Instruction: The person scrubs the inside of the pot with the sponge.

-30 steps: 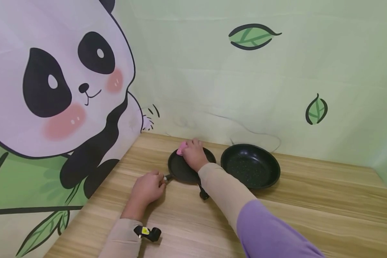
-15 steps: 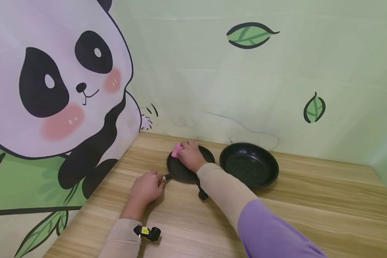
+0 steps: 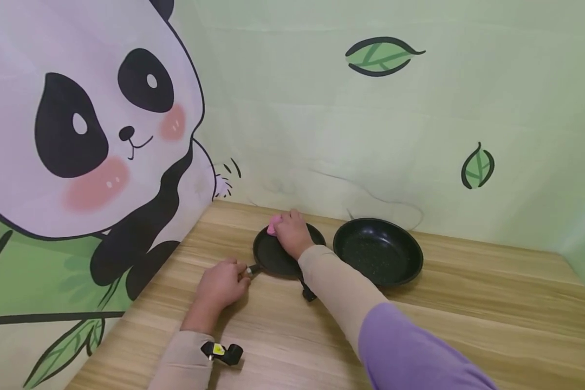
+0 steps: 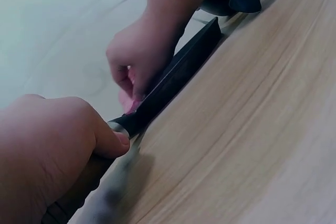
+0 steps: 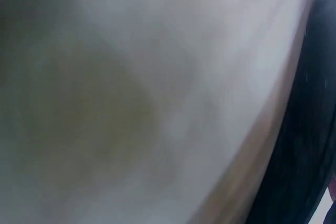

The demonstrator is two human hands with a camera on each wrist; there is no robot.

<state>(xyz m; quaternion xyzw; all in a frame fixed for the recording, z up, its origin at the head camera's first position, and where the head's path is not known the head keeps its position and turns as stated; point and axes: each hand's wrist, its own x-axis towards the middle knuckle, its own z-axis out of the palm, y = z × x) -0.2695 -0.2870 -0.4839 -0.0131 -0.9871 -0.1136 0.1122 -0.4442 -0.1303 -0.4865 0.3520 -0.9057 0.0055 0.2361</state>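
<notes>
A small, shallow black frying pan sits near the back wall in the head view. My left hand grips its handle; in the left wrist view the thumb lies along the handle by the grey collar. Inside the pan, toward its far rim, my right hand pinches a crumpled pink cloth. Most of the cloth is hidden under the fingers. From the left wrist view, the pan's side wall shows below the right hand. The right wrist view is mostly blurred, with a dark pan edge at right.
A larger, deeper black frying pan stands just right of the small one. Both are on a wood-grain table. A pale green wall cloth with leaf prints closes off the back, and a panda print covers the left side.
My right hand and the cloth shift a little left across the small pan, then come back right. The left hand keeps its hold on the handle, and both pans stay in place.
</notes>
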